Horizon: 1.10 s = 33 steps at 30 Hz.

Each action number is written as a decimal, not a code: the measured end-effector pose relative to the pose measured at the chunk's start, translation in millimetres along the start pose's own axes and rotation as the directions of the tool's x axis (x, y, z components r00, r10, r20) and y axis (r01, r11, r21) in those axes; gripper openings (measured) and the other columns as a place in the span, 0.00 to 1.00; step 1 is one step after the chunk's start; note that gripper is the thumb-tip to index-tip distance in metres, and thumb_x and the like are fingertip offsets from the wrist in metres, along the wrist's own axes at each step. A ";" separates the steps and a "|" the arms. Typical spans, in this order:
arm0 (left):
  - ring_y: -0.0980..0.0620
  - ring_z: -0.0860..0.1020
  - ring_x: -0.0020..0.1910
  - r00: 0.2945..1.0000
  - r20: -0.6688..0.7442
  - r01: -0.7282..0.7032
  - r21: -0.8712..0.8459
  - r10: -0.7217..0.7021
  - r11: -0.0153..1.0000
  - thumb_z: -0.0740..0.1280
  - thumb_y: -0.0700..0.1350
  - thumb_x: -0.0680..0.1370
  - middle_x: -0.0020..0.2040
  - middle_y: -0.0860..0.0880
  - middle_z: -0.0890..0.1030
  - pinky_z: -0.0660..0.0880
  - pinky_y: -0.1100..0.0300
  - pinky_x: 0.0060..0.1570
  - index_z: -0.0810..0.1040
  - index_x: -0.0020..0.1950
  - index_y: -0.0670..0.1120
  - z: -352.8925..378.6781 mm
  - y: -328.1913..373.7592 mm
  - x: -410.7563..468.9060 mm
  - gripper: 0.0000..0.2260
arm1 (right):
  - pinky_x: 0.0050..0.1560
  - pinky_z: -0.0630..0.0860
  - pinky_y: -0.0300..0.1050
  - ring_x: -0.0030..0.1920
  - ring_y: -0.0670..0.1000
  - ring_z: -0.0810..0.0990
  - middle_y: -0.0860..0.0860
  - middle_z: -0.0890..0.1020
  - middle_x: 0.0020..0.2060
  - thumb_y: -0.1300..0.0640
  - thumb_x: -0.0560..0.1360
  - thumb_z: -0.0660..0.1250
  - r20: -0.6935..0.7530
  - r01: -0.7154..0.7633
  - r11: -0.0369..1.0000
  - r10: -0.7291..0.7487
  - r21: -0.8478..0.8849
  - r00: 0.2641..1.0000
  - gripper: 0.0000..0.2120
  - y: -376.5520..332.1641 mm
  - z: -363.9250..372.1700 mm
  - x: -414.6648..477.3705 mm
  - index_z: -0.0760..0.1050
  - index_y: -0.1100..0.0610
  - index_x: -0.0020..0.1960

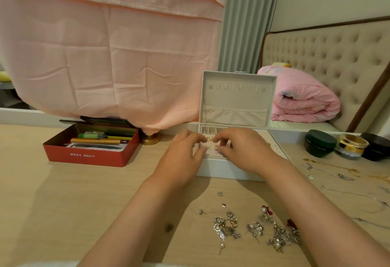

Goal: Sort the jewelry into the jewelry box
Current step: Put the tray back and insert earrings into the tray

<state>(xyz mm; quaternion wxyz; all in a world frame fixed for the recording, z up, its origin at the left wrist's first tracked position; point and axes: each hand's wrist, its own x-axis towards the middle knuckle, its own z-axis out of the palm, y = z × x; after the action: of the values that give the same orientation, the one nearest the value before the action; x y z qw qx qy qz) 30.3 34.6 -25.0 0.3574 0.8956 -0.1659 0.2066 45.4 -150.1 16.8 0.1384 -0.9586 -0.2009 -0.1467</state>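
Observation:
A white jewelry box (230, 169) stands open on the wooden desk, its lid (238, 97) upright. Both my hands hover over its front left part, above a pale earring panel with small holes (212, 147). My left hand (185, 157) and my right hand (240, 150) meet fingertip to fingertip and pinch a small gold earring (210, 139) between them. A heap of silver and pearl earrings (253, 227) lies on the desk near me, between my forearms. Thin chains and necklaces (337, 171) are spread out at the right.
A red tin (88, 154) with pens and papers sits at the left. Dark jars and a gold-banded jar (351, 145) stand at the right back. A pink cloth (105, 45) hangs behind, over a brass base (150, 140). A bed with a pink quilt (304, 100) is beyond.

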 end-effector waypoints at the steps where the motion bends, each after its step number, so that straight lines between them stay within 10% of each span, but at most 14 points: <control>1: 0.58 0.74 0.52 1.000 -0.007 0.014 -0.005 -0.014 1.000 0.65 0.48 0.81 0.53 0.56 0.75 0.70 0.61 0.53 0.77 0.59 0.54 -7.7 1.2 -0.3 0.08 | 0.44 0.66 0.42 0.42 0.43 0.74 0.41 0.81 0.45 0.51 0.78 0.69 -0.019 0.005 1.000 -0.004 0.004 1.000 0.09 -1.4 -3.9 -1.5 0.80 0.45 0.58; 8: 0.59 0.75 0.46 0.947 0.254 0.138 0.238 -0.199 0.961 0.65 0.46 0.80 0.51 0.58 0.77 0.71 0.62 0.48 0.79 0.59 0.57 -43.2 -9.3 -24.4 0.10 | 0.51 0.77 0.47 0.52 0.47 0.80 0.43 0.84 0.50 0.52 0.79 0.66 0.018 0.122 0.991 -0.123 0.059 0.992 0.09 -53.2 -1.6 -20.2 0.83 0.44 0.55; 22: 0.56 0.77 0.46 0.952 0.200 0.183 0.236 -0.232 0.954 0.72 0.50 0.75 0.44 0.56 0.79 0.75 0.57 0.49 0.86 0.50 0.55 -20.1 -18.3 -40.2 0.05 | 0.46 0.77 0.47 0.52 0.56 0.82 0.53 0.83 0.51 0.52 0.81 0.64 0.185 0.047 0.995 -0.029 -0.092 0.982 0.10 -66.4 43.9 -33.2 0.81 0.49 0.59; 30: 0.60 0.79 0.32 0.897 0.066 0.414 -0.471 -0.437 0.779 0.74 0.44 0.75 0.36 0.51 0.84 0.72 0.70 0.31 0.82 0.49 0.47 -33.6 -8.0 -41.1 0.05 | 0.50 0.79 0.43 0.43 0.41 0.80 0.42 0.84 0.44 0.58 0.77 0.70 0.012 -0.019 0.912 0.015 0.409 1.000 0.10 -60.7 30.2 -26.4 0.84 0.46 0.55; 33: 0.58 0.80 0.39 0.870 0.123 0.453 -0.585 -0.478 0.673 0.72 0.48 0.77 0.42 0.52 0.86 0.73 0.64 0.38 0.85 0.49 0.49 -37.2 -3.0 -42.9 0.05 | 0.42 0.76 0.40 0.33 0.39 0.78 0.44 0.83 0.42 0.58 0.77 0.72 0.012 -0.024 0.830 0.021 0.557 1.000 0.11 -58.5 23.9 -26.8 0.84 0.43 0.52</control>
<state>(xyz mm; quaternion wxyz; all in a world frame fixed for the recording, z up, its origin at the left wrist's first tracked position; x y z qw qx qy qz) -14.7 69.5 -23.2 0.6642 0.7446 0.0186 0.0640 2.4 -100.0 -2.0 0.4129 -0.8794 -0.2238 -0.0777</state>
